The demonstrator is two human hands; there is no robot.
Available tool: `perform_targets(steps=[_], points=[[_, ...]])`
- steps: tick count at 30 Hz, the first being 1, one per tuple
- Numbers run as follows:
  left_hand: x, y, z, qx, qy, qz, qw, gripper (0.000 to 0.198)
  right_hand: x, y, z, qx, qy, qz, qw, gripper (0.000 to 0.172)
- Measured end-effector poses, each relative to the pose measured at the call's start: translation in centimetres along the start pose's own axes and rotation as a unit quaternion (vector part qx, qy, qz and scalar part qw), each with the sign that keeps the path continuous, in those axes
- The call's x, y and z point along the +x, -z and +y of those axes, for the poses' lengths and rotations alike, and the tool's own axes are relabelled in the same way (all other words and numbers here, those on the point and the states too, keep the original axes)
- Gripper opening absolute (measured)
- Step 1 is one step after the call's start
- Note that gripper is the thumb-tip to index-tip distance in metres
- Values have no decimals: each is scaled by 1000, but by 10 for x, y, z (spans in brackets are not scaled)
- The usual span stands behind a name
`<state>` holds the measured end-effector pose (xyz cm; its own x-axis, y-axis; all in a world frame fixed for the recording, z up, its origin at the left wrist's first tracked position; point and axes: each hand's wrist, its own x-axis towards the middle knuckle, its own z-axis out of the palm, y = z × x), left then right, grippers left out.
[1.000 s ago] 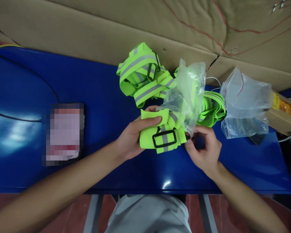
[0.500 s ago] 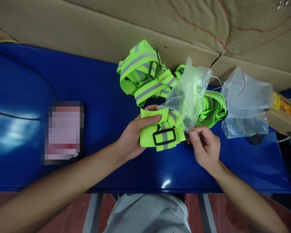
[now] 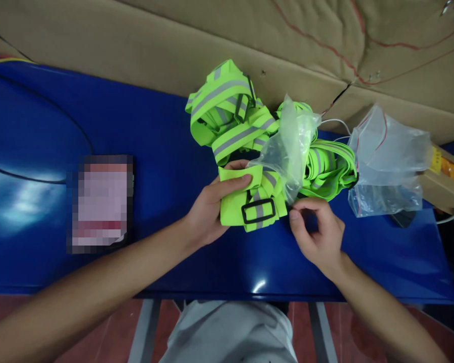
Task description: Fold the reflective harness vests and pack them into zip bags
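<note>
My left hand [image 3: 208, 206] is closed around a folded neon-yellow reflective strap bundle [image 3: 236, 209] with grey stripes and a black buckle, its thumb pressed on top. A clear plastic bag [image 3: 293, 141] stands crumpled just behind this bundle, its near edge running from the left fingers towards the right. My right hand [image 3: 320, 234] has thumb and forefinger pinched at the bag's lower corner, right of the bundle. Behind lie more reflective straps: a looped pile [image 3: 219, 108] at the left and a coiled bundle [image 3: 327, 171] at the right, partly covered by the bag.
A blue table [image 3: 166, 131] carries everything, with a cardboard wall [image 3: 155, 65] along its back. A blurred-out flat device [image 3: 102, 201] lies at the left near a black cable [image 3: 60, 113]. More clear bags [image 3: 391, 151] and a cardboard box [image 3: 446, 176] are at the right.
The plastic bag has sunk and narrowed, uncovering more of the straps behind it. My right fingertips have shifted slightly left; the left hand keeps its grip. The view has shifted a little.
</note>
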<state>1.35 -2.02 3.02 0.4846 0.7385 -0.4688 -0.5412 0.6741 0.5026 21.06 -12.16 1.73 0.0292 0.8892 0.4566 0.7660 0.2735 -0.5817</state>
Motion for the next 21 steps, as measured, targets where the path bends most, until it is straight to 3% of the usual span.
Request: perform_targets(steps=[6,9,11,13,15,18,21], points=[[-1,1,-1,28,-7,-12,1000,33,0,0,-1,-3,-9,-18,1000,18],[-1,1,-1,33,-10,-15,999,32,-2,1,2,24,-45,-25,998,12],[-1,1,-2,33,-20,-9,999,31,-3,2,3,71,-79,-60,993,6],[-1,1,-3,43,-33,-9,998,33,-3,2,1,101,-100,-111,984,20],[-2,1,-5,59,-41,-19,997,41,-4,1,-2,128,-120,-145,974,25],[-3,2,-8,90,-52,-43,994,50,-6,-3,-8,230,-201,-146,941,25],[-7,4,-12,153,-110,-60,980,52,-7,-9,-13,365,-267,-149,879,38]])
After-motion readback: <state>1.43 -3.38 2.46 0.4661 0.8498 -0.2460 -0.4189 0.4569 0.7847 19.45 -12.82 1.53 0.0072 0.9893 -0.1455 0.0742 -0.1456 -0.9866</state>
